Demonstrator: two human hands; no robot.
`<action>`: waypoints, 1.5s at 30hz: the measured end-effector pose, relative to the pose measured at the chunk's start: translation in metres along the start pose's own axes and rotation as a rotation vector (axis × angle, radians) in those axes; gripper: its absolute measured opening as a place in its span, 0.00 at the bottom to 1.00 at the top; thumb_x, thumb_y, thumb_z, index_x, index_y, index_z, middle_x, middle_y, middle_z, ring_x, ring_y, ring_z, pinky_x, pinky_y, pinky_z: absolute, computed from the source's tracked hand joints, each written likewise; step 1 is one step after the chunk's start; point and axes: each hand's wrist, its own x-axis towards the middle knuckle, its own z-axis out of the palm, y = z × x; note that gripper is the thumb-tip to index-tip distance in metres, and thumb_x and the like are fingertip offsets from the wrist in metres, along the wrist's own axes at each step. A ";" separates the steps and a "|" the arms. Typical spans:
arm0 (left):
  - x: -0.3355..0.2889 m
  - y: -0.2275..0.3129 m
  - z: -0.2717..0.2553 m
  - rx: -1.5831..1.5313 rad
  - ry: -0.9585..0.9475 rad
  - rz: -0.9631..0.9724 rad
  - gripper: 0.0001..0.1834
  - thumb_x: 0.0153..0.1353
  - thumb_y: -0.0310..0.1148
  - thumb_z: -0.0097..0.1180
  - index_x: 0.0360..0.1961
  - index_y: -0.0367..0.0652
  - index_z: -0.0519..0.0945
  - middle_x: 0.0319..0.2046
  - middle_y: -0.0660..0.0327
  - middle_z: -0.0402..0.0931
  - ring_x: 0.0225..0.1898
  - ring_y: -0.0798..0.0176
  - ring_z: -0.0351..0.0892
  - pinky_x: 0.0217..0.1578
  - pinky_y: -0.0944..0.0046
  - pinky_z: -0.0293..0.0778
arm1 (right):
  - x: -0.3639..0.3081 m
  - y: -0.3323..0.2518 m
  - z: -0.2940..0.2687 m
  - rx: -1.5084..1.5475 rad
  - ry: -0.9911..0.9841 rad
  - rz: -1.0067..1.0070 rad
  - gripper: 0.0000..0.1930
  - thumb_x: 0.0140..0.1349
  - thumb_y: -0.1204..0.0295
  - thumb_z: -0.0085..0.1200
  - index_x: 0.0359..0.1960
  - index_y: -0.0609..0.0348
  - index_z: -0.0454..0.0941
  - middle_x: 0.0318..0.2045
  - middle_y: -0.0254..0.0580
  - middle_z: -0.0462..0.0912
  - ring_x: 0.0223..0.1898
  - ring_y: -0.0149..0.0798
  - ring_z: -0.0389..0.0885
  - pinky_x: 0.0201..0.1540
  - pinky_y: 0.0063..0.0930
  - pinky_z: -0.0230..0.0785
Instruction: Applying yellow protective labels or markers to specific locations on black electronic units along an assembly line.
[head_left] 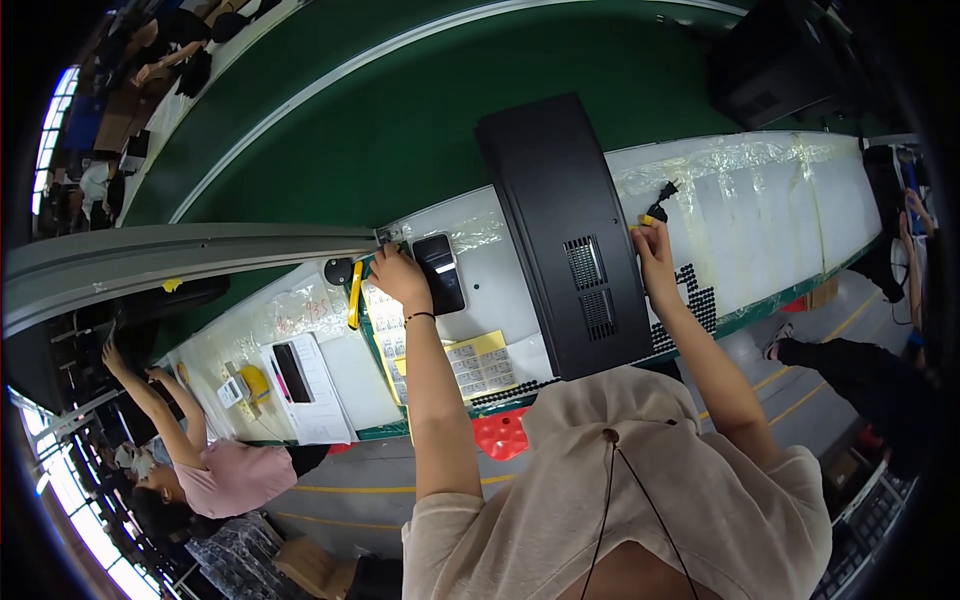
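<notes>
A long black casing (565, 220) with two slotted vents lies across the white bench top, between my arms. At its right side, my right hand (655, 262) is closed by a black power cord (656, 212) with a yellow piece on it and a two-pin plug; the fingers seem to pinch the cord. My left hand (400, 279) reaches to the bench's far edge beside a metal post, its fingers bent together; anything in them is hidden. Just right of that hand lies a black phone (439, 273). A yellow utility knife (355, 296) is to its left.
Label sheets (480, 365) lie under my left forearm. Rows of small black round pads (690, 305) are by my right forearm. A grey metal beam (200, 262) crosses from the left. Beyond runs a green conveyor (400, 120) with another black casing (775, 70). A person in pink (240, 475) works at left.
</notes>
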 end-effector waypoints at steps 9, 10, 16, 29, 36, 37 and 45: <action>0.007 -0.017 0.010 -0.146 -0.061 0.043 0.13 0.51 0.28 0.57 0.40 0.44 0.77 0.41 0.56 0.77 0.46 0.49 0.72 0.47 0.48 0.64 | -0.001 -0.020 0.009 0.068 -0.078 0.025 0.13 0.69 0.71 0.47 0.53 0.57 0.65 0.37 0.35 0.77 0.39 0.26 0.74 0.45 0.20 0.64; 0.008 -0.020 0.011 -0.132 -0.078 0.023 0.13 0.51 0.28 0.57 0.40 0.44 0.77 0.41 0.56 0.77 0.46 0.49 0.72 0.47 0.48 0.64 | -0.001 -0.021 0.008 0.059 -0.080 -0.020 0.13 0.69 0.71 0.47 0.53 0.57 0.65 0.37 0.35 0.77 0.39 0.26 0.74 0.46 0.19 0.64; 0.005 -0.029 0.013 -0.167 -0.056 0.124 0.15 0.51 0.28 0.57 0.42 0.44 0.77 0.41 0.56 0.77 0.45 0.48 0.72 0.47 0.48 0.65 | 0.001 -0.020 0.002 0.054 -0.062 -0.080 0.13 0.70 0.67 0.46 0.52 0.56 0.68 0.35 0.30 0.78 0.36 0.24 0.71 0.43 0.19 0.62; -0.043 0.035 -0.095 -1.415 -0.028 -0.268 0.23 0.56 0.23 0.62 0.51 0.41 0.66 0.35 0.63 0.78 0.36 0.71 0.72 0.38 0.71 0.66 | -0.027 -0.081 0.015 0.133 0.057 -0.235 0.11 0.69 0.73 0.46 0.51 0.60 0.69 0.38 0.35 0.77 0.44 0.27 0.74 0.52 0.22 0.64; -0.127 0.122 -0.229 -2.104 -0.428 -0.240 0.28 0.55 0.15 0.57 0.54 0.43 0.61 0.39 0.56 0.76 0.39 0.69 0.71 0.44 0.71 0.65 | -0.085 -0.171 0.027 -0.272 -0.372 -0.816 0.11 0.52 0.80 0.63 0.38 0.61 0.79 0.34 0.41 0.81 0.41 0.43 0.78 0.48 0.33 0.70; -0.132 0.128 -0.238 -2.133 -0.458 -0.224 0.29 0.55 0.15 0.57 0.54 0.43 0.60 0.39 0.56 0.76 0.39 0.69 0.71 0.45 0.70 0.65 | -0.090 -0.176 0.030 -0.257 -0.404 -0.847 0.11 0.49 0.79 0.65 0.36 0.61 0.80 0.33 0.40 0.81 0.39 0.44 0.78 0.46 0.33 0.71; -0.143 0.141 -0.258 -2.061 -0.574 -0.184 0.28 0.55 0.14 0.57 0.53 0.42 0.59 0.39 0.55 0.76 0.39 0.68 0.73 0.43 0.70 0.67 | -0.096 -0.177 0.028 -0.270 -0.385 -1.003 0.12 0.42 0.75 0.70 0.30 0.58 0.83 0.31 0.38 0.80 0.35 0.42 0.78 0.39 0.31 0.73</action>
